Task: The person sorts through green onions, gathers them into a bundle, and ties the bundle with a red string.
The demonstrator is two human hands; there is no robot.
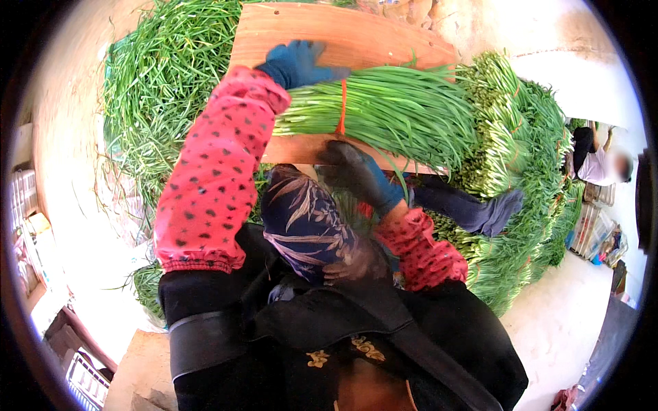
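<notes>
A bundle of long green chives (pixel 397 106) lies across a wooden board (pixel 329 31) in front of me, with an orange tie (pixel 343 103) around it. My left hand (pixel 298 63), in a blue glove, is over the far left end of the bundle. Its fingers are spread and hold nothing visible. At the board's near edge, just below the tie, is my right hand (pixel 360 175) in a dark, blue-cuffed glove. Its fingers look stretched and apart, slightly blurred. Pink spotted sleeves cover both forearms.
Loose chives (pixel 175 89) are heaped at the left. Tied bundles (pixel 507 130) are stacked on the right, beside the board. A dark cloth (pixel 473 209) lies near my right forearm. Another person (pixel 603 161) is at the far right, near crates (pixel 591 229). My patterned knee (pixel 301 219) is below the board.
</notes>
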